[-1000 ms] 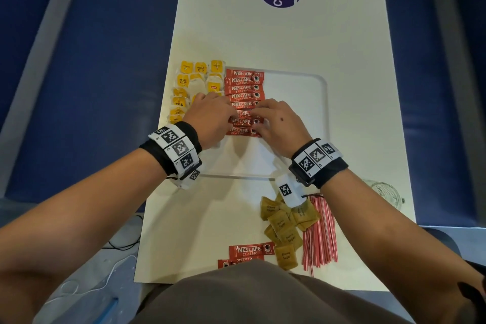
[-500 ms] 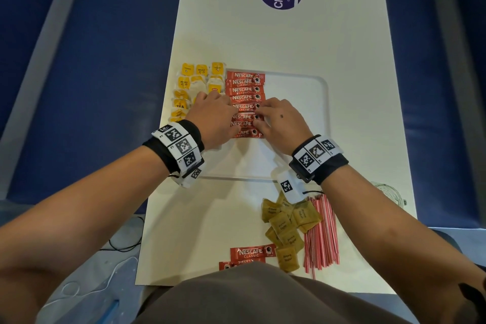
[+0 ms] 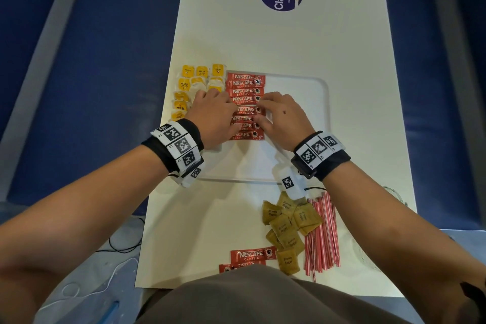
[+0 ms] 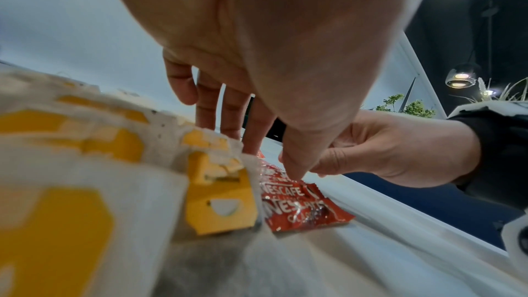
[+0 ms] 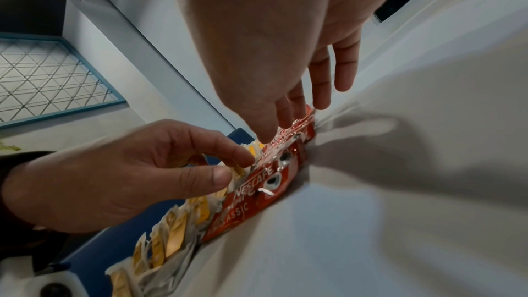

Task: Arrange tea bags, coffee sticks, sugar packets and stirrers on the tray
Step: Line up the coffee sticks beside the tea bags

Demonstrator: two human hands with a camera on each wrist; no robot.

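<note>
Pressing coffee sticks (image 3: 246, 106), left hand (image 3: 213, 119), right hand (image 3: 282, 119)

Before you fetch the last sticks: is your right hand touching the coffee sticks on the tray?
Touching. The right wrist view shows the right hand with its fingertips pressed down on the red coffee sticks.

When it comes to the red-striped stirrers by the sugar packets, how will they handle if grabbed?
The stirrers look thin and light, so probably bendy. Lying loose and fanned on the table, they would likely roll or scatter if pushed.
</note>
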